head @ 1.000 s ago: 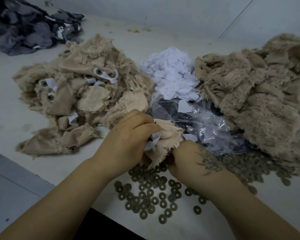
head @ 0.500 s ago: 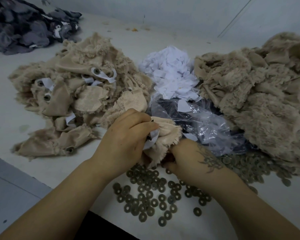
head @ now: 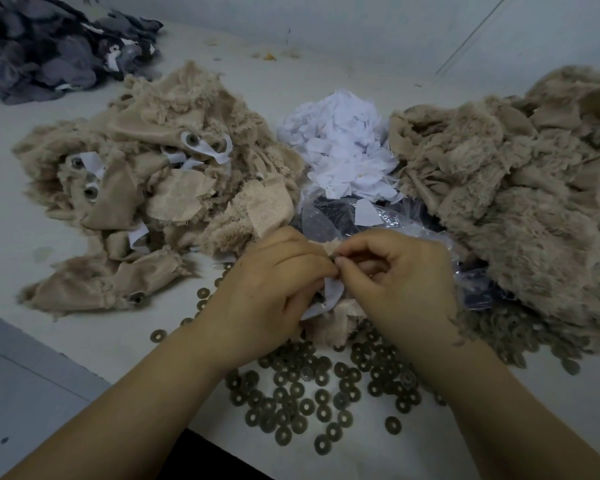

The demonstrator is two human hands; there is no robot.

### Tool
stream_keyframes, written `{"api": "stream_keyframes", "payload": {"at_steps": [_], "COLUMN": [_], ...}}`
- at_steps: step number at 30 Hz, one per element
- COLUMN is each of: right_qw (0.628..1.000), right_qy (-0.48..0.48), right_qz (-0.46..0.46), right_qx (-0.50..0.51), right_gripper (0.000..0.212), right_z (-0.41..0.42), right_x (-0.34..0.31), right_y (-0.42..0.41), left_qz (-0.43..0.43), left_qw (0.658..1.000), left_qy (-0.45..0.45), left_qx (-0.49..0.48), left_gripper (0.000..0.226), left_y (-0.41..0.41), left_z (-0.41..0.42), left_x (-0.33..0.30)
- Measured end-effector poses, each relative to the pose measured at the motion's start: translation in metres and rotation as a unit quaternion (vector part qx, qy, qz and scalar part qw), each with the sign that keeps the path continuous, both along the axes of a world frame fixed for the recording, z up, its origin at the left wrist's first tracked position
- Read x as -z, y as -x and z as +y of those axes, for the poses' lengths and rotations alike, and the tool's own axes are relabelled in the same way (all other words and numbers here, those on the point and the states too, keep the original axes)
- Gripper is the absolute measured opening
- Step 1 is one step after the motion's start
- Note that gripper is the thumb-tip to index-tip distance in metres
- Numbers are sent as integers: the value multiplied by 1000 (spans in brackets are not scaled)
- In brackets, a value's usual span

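1. plush scrap [head: 329, 325]: the beige one you're working on sits right between your two hands, near the front of the tabletop [head: 32, 244]. It's low over the scattered washers [head: 291, 393], and I can't tell if its bottom edge touches them.
2. Your left hand [head: 267, 292] has its fingers [head: 298, 251] curled round the scrap's left side, so that's a proper grip.
3. Your right hand [head: 400, 282] is curled too, with its fingers [head: 364, 245] narrowed to a pinch at the scrap's top edge. The tips touch the left hand's tips. Whatever else is inside that pinch is too small to make out.
4. A white strip [head: 331, 296] hangs down from between your hands, lying against the scrap.
5. The washers are dark little rings, loose on the tabletop under your wrists and spreading off to the right.
6. Behind your left hand there's a heap of beige plush pieces [head: 153, 188] with plastic eyes and white strips stuck on.
7. Middle back is a pile of white scraps [head: 343, 150], with a clear plastic bag [head: 378, 233] just in front, touching it.
8. On the right is a bigger furry beige heap [head: 516, 202], its front edge lying on washers.
9. In the far back left corner sits a dark grey heap [head: 49, 46], well apart from the rest.
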State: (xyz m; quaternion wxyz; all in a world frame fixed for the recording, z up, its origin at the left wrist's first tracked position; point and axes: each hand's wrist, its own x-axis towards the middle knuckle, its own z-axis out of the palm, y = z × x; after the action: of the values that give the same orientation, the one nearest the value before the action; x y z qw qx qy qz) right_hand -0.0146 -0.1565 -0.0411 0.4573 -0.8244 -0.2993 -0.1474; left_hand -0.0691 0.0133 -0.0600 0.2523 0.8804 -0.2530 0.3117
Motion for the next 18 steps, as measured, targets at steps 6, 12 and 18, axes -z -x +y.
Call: {"api": "stream_keyframes", "payload": {"at_steps": [6,12,18], "right_qw": [1000,999,993], "right_qy": [-23,-13,-58], "right_qz": [9,2,69], "right_qx": [-11,-42,-83], "right_gripper": [19,16,22], "right_z": [0,-1,1], "right_x": [0,-5,-5], "right_y": [0,1,3], "left_qz": [10,43,52], "left_qw": [996,983,980], "left_qy": [68,156,164], "left_qx": [-49,-88,-105], "left_gripper": [5,10,25], "left_y": [3,4,2], "left_z": [-3,-4,-3], "left_x": [-2,-1,1]}}
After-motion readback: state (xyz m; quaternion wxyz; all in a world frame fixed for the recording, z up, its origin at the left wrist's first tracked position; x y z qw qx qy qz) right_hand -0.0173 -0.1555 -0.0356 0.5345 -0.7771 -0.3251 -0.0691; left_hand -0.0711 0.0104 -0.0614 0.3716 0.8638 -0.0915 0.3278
